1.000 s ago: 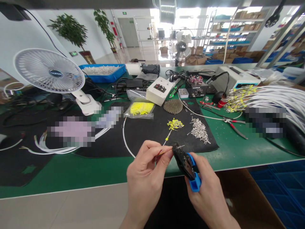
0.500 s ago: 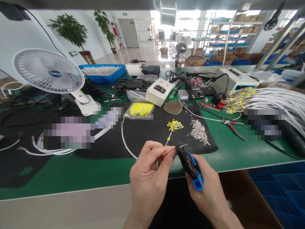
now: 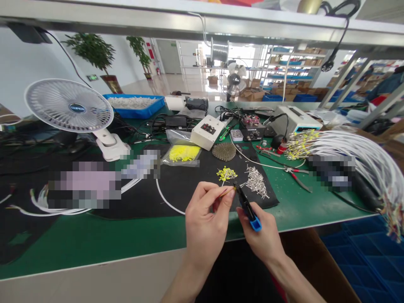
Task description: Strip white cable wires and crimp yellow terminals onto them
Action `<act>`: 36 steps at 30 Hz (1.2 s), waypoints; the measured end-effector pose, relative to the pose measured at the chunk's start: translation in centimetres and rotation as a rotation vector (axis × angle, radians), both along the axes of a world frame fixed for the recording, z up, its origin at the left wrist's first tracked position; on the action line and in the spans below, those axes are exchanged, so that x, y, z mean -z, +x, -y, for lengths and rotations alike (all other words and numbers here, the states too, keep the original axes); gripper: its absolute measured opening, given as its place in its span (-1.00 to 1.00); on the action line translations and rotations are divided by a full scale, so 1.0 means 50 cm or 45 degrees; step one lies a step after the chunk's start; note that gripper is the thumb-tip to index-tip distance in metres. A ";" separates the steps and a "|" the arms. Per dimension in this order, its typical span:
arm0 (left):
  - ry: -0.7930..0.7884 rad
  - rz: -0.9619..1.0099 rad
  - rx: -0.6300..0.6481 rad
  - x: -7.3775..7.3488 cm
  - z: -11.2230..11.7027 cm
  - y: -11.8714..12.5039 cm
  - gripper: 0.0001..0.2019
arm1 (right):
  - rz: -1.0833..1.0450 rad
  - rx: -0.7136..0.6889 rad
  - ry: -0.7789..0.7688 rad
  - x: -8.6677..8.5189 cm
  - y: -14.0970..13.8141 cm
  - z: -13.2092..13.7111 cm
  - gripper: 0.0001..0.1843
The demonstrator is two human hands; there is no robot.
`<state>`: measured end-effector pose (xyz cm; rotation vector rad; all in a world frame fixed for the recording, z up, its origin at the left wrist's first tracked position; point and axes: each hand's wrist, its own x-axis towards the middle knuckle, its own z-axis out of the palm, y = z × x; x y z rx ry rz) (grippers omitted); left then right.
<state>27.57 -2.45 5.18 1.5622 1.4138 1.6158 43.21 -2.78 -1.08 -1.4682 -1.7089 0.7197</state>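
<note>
My left hand (image 3: 206, 210) pinches the thin orange-brown end of a wire (image 3: 227, 192). Wrapped in my right hand (image 3: 265, 231) is a black crimping tool (image 3: 245, 202) with blue handles. Its jaws meet the wire end just beyond my left fingertips; whether they are closed on it I cannot tell. Behind the hands lies a small pile of yellow-sleeved terminals (image 3: 226, 172). To its right is a heap of bare silver terminals (image 3: 257, 183) on the black mat (image 3: 179, 189). A white cable (image 3: 164, 195) runs across the mat towards my left hand.
A bag of yellow sleeves (image 3: 183, 152), a grey-white switch box (image 3: 206, 132) and a fan (image 3: 69, 105) stand farther back. Red-handled cutters (image 3: 298, 179) lie at right, near a thick bundle of white cables (image 3: 350, 145). A metal shelf beam (image 3: 158, 27) crosses overhead.
The view has tilted up, showing more of the overhead shelf. The crimping tool has turned, its jaws now against the wire end, and its blue handles appear closer together in my right hand.
</note>
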 end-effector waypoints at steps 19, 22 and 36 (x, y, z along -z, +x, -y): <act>0.110 -0.072 0.049 -0.017 0.024 0.022 -0.90 | -0.295 -0.184 -0.235 -0.075 0.029 0.086 -0.57; 0.153 -0.134 0.021 -0.013 0.025 0.033 -0.89 | -0.402 -0.118 -0.322 -0.094 0.037 0.106 -0.47; 0.010 -0.468 0.075 0.070 -0.031 0.047 -0.86 | -1.565 0.042 -0.852 -0.012 0.096 0.145 -0.42</act>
